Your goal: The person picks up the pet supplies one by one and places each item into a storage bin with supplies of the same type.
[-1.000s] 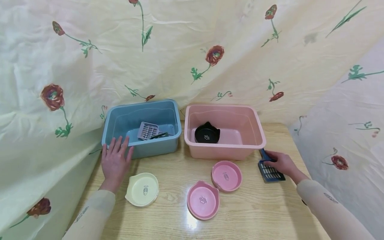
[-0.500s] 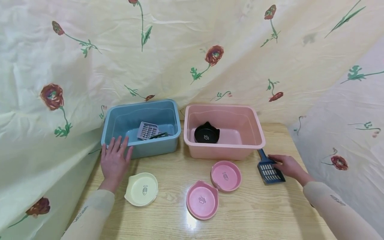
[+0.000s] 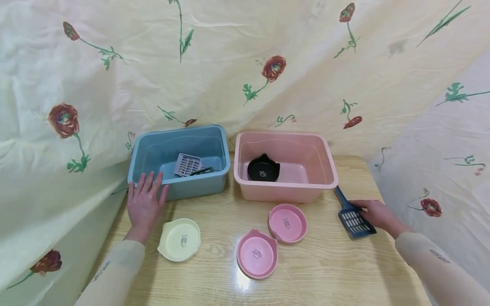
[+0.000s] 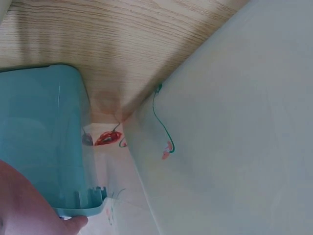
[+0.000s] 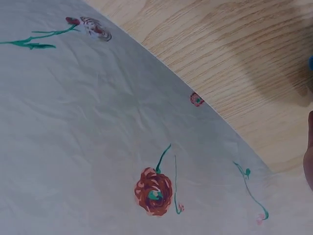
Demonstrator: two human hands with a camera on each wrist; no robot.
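Observation:
My left hand (image 3: 144,208) rests with spread, straight fingers on the front rim of a blue litter box (image 3: 199,185). Inside that box lie a light grey slotted scoop (image 3: 187,165) and a dark green thing, partly hidden behind the rim. At the right, my right hand (image 3: 378,214) grips a dark blue litter scoop (image 3: 355,222) near its neck. The scoop's handle points up-left toward the pink litter box (image 3: 285,194), and its slotted end points toward me. In the right wrist view only a sliver of the hand (image 5: 309,161) shows.
A black cat-eared bowl (image 3: 263,169) sits inside the pink box. On the wooden table (image 3: 314,272) stand a cream bowl (image 3: 180,240) and two pink bowls, one (image 3: 257,255) nearer me and one (image 3: 288,223) behind it. Flowered cloth (image 3: 229,63) hangs behind and at both sides.
My right hand has moved right and slightly toward me, and the blue scoop has slid and turned with it. The left hand stays on the blue box's rim.

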